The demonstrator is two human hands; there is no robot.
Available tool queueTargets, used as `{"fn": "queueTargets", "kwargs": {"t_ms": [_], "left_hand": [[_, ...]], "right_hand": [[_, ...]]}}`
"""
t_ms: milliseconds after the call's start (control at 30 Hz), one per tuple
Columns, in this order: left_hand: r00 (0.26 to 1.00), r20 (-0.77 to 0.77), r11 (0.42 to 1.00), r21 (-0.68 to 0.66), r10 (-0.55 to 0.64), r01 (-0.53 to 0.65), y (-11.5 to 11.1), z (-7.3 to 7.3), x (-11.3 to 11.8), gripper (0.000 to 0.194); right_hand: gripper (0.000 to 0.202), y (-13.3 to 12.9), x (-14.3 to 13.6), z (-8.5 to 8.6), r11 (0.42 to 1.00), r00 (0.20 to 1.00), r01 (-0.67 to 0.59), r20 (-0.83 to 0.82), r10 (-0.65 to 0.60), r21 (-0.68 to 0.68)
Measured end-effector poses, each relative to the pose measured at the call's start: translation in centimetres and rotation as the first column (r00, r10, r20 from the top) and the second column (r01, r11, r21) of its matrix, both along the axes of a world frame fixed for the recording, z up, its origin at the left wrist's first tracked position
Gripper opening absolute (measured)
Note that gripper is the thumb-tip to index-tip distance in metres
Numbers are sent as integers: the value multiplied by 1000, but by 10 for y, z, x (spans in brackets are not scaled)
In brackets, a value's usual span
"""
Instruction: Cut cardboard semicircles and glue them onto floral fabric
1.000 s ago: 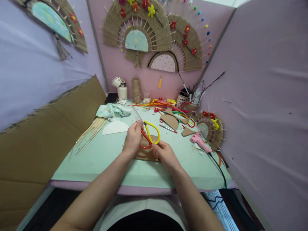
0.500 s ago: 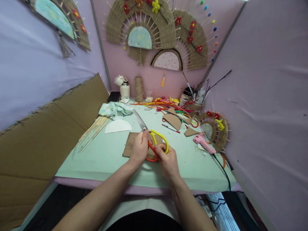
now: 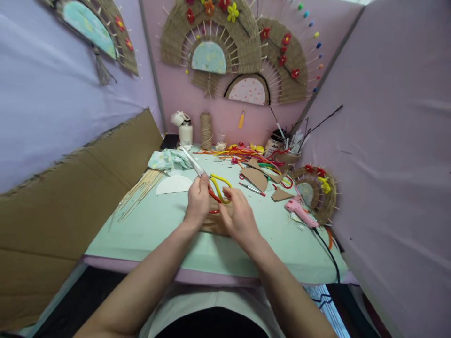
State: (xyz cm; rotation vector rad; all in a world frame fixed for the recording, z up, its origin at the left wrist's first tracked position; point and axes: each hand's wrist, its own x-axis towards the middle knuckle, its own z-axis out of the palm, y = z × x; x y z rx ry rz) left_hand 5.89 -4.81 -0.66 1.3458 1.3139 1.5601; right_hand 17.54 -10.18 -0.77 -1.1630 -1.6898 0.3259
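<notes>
Two scissor handles (image 3: pixel 216 190), yellow and red

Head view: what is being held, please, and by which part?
Scissors, gripped by the left hand near the pivot; the right hand is at the yellow handle.

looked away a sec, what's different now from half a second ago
The scissors have moved up in the view and slightly left, and turned so their blades look narrower. The left hand keeps hold of them; the right hand, also higher, is at the yellow handle. The white half-circle, pen and pink glue gun stayed put.
</notes>
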Motion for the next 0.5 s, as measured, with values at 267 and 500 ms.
{"fn": "queueTargets", "kwargs": {"t_ms": [267, 500], "left_hand": [[903, -421, 981, 122, -87, 152, -3, 20, -14, 28], [953, -251, 947, -309, -168, 86, -10, -16, -79, 49]], "right_hand": [[8, 52, 13, -8, 969, 983, 185, 25, -183, -163], [14, 46, 54, -37, 857, 946, 292, 261, -192, -425]]}}
